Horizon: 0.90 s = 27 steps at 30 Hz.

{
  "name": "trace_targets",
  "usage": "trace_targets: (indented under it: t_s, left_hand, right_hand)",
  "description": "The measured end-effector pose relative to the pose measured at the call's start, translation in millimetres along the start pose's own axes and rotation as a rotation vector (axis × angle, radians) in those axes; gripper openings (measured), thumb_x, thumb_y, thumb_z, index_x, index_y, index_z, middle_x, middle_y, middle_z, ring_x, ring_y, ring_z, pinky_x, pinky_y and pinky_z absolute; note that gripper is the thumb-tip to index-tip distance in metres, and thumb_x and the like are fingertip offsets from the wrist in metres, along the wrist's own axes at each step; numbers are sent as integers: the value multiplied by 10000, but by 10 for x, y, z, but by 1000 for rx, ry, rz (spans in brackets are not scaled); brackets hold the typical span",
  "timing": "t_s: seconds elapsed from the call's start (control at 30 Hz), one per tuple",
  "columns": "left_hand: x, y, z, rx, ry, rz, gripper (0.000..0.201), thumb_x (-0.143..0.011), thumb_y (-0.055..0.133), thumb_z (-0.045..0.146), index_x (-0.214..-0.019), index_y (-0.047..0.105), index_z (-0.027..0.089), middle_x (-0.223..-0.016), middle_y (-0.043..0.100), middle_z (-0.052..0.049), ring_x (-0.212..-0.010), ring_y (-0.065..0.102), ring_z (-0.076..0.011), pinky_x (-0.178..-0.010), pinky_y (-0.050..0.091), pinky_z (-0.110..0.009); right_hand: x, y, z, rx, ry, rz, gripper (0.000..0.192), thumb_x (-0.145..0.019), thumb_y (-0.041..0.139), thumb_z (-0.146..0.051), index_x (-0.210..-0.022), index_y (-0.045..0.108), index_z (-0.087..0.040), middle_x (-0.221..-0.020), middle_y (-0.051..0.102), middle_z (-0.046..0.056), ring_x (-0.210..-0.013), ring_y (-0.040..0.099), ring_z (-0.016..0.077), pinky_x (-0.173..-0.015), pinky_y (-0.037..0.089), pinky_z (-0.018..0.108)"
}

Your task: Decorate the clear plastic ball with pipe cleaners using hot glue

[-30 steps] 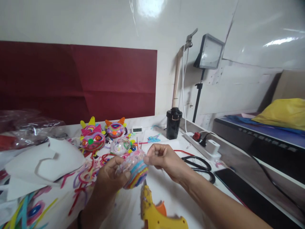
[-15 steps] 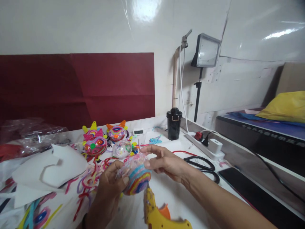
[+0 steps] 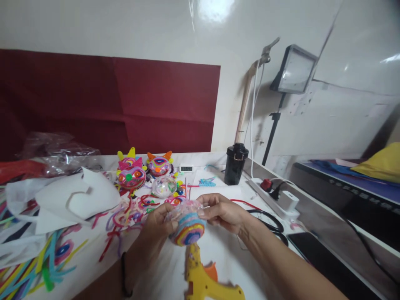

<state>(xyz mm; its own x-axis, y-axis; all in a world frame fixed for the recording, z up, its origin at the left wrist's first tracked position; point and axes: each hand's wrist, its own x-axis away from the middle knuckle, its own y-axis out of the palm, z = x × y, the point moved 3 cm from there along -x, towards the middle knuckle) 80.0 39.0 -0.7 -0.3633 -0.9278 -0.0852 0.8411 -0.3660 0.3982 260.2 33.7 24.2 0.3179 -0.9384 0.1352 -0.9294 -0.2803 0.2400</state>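
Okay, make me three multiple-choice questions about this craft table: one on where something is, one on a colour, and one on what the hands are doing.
1. Where does the glue gun lie?
A. On the table just below the hands
B. Beside the black cup
C. On the white paper

2. What colour is the glue gun's body?
A. Blue
B. Yellow
C. Green

3. How is the striped ball held?
A. It lies untouched on the table
B. One hand alone grips it
C. Both hands hold it

Answers: 1 A, it lies nearest the camera, under the ball. 2 B, the body is yellow with an orange trigger. 3 C, the left hand grips its left side and the right hand pinches its top.
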Motion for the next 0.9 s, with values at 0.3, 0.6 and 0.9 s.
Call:
trace_targets:
  t_s: [0.3, 0.6, 0.9]
  left_hand:
    - [17, 39, 111, 4, -85, -43, 127, -673, 722, 287, -751, 682, 196, -685, 652, -28, -619, 573, -172, -580, 457, -264]
    - [46, 62, 420, -528, -10, -116, 198, -692, 751, 317, -785, 718, 145, -707, 672, -47, -651, 593, -189, -564, 431, -257]
    - [38, 11, 432, -393, -61, -111, 162, -692, 751, 243, -820, 708, 155, -733, 692, -39, -636, 605, -164, -574, 446, -251]
  right_hand:
    - [7, 1, -48, 168, 38, 19, 362, -423, 880, -291, -664, 654, -144, -524, 551, -63, -431, 357, 43, -408, 122, 221]
    - [-168, 332, -244, 397, 28, -56, 272, -465, 843, -191, -683, 685, -152, -531, 542, -69, -439, 330, 45, -404, 126, 223]
    - [-151, 321, -333, 413, -78, -65, 408, -527, 812, -178, -902, 650, -180, -718, 562, -59, -492, 439, 54, -438, 282, 201]
